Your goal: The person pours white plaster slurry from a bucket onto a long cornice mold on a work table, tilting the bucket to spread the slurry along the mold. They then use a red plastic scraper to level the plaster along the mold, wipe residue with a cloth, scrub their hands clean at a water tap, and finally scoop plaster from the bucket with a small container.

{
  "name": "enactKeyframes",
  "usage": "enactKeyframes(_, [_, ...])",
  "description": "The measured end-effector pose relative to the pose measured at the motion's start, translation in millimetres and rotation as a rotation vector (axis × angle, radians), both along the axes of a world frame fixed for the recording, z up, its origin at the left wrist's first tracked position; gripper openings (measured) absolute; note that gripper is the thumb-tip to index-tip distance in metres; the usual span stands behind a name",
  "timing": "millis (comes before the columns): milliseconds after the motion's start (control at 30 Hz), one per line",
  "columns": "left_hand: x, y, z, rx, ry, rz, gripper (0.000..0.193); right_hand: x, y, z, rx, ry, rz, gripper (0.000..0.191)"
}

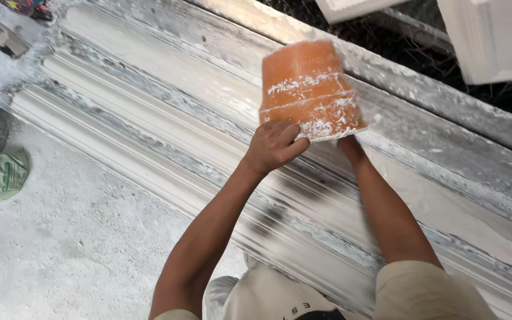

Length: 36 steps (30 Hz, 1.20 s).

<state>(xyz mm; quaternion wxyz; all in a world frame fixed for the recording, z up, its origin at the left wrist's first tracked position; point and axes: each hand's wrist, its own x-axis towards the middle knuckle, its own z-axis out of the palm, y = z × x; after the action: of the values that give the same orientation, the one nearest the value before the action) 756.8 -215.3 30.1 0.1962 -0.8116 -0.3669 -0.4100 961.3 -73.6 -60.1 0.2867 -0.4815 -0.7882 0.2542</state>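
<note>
I am holding an orange bucket [309,89] up in the air, tipped over so its bottom points up and away from me and its open mouth faces down toward me. It hangs right above the long white mould [167,112], which runs slantwise under my arms. I think I hold it tipped like this so what is inside can drop out onto the mould below it.

My left hand [274,147] is on the near edge of the bucket, at its rim. My fingers are curled together and clamped on that rim, with the thumb pressing from the outside, so the bucket cannot slip.

My right hand [351,145] is on the other side of the rim, but most of it is tucked behind the bucket. It seems to hold the edge too, though I cannot tell how the fingers sit. Two hands keep the bucket steady while it is tipped.

The bucket is streaked with dried white plaster, thickest near the rim.

The mould has long grooves and steps, all grey and white and dusty. On the near side of the mould is the rough white floor [60,249]. Far from the mould, at the left edge, lies a crumpled green cloth [1,178]. Past the mould, up top, are white blocks [493,35]
</note>
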Motion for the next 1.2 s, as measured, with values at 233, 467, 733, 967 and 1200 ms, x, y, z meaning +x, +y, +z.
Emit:
enactKeyframes(233, [-75,34,-10,-0.094,-0.578,0.206,0.020,-92,-14,18,-0.276,0.418,-0.357,0.047])
enactKeyframes(467, [-104,31,-30,-0.191,-0.950,0.273,0.012,-183,-53,3,-0.781,1.574,-0.552,0.049])
enactKeyframes(733, [-177,2,-22,-0.402,-1.201,0.215,0.013,-181,-9,78,-0.187,1.509,-0.797,0.042])
enactKeyframes(967, [-194,-5,-2,-0.665,-1.322,0.145,0.018,-249,-84,65,-0.034,1.018,-0.247,0.024])
enactKeyframes(1200, [-159,-33,-1,-0.752,-1.140,-0.023,0.022,-257,-71,33,-0.014,-0.051,-0.086,0.036])
